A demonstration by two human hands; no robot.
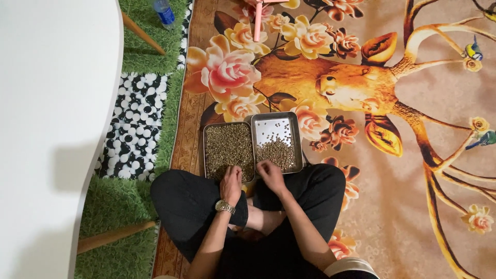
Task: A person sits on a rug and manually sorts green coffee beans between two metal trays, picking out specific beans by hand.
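Two square metal trays lie side by side on the carpet in front of my crossed legs. The left tray [207, 135] is covered with small greenish-brown beans. The right tray [295, 135] holds beans only in its near half, and its far half is bare metal. My left hand [232, 182], with a wristwatch, rests fingers-down on the near edge of the left tray's beans. My right hand [270, 174] hovers with curled fingers at the near edge between the two trays. What the fingers pinch is too small to see.
A floral carpet with a deer design [351, 85] covers the floor. A white table top [46, 129] with wooden legs [111, 236] stands at my left over green turf. A blue bottle [164, 12] lies at the top, and a pink stick [257, 20] lies beyond the trays.
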